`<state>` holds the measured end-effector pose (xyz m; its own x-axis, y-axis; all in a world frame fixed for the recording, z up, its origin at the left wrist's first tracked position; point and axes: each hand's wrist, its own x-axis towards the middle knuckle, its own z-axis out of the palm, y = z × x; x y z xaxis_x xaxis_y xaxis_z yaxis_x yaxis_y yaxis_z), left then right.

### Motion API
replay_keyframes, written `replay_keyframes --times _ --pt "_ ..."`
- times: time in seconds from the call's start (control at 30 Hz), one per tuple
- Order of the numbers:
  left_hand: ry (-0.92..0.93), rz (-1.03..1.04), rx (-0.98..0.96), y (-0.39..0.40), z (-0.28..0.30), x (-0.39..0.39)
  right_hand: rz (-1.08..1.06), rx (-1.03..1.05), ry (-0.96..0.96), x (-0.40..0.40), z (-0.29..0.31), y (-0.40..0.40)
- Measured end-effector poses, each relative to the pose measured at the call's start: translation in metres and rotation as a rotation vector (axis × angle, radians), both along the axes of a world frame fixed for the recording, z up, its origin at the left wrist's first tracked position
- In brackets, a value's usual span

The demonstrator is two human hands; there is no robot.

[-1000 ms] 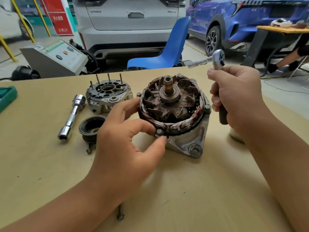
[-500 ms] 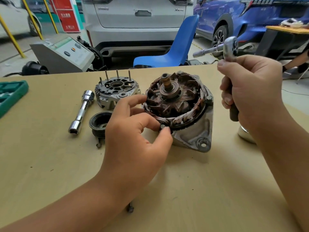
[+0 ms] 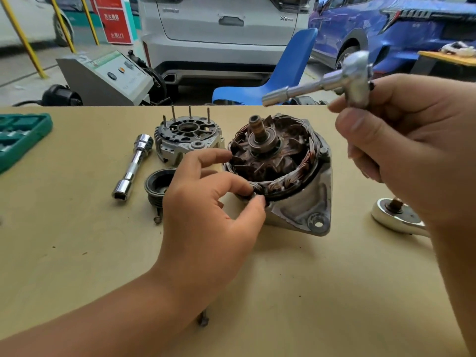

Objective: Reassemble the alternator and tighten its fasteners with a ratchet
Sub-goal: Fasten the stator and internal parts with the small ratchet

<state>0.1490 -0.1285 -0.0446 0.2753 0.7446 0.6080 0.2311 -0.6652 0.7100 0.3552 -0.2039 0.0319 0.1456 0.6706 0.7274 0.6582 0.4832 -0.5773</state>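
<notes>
The left hand (image 3: pixel 206 202) pinches what may be a bolt on the alternator (image 3: pixel 283 171); the right hand (image 3: pixel 412 140) grips the ratchet (image 3: pixel 355 76).

Open alternator (image 3: pixel 280 171) on table, chrome ratchet (image 3: pixel 353 78) raised above.

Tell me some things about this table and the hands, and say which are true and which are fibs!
1. The right hand holds a ratchet up in the air. True.
2. The left hand lies flat on the table. False: its thumb and fingers pinch the near rim of the alternator.
3. The end cover with pins sits behind the alternator, to its left. True.
4. The long shiny socket is on the ratchet. False: it lies loose on the table.
</notes>
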Motion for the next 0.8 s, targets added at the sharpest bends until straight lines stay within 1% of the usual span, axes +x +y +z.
replay_keyframes --times 0.07,0.13,0.37,0.5,0.63,0.8 --pt "0.001 -0.003 0.018 0.0 0.001 0.0 0.027 -0.043 -0.058 -0.003 0.003 -0.005" --pt "-0.002 -0.019 -0.004 0.0 0.002 -0.001 0.038 -0.076 -0.108 -0.007 0.004 -0.007" --pt "-0.027 -0.074 -0.179 0.0 -0.011 -0.022 -0.002 -0.212 -0.378 -0.011 0.007 -0.011" --pt "-0.061 -0.061 -0.148 0.004 -0.007 -0.022 -0.007 -0.272 -0.427 -0.01 0.015 -0.018" --pt "-0.069 -0.166 -0.11 0.013 -0.004 -0.018 -0.017 -0.366 -0.482 -0.017 0.022 -0.022" --pt "-0.09 -0.275 -0.117 0.014 -0.003 -0.014 -0.037 -0.495 -0.504 -0.031 0.039 -0.024"
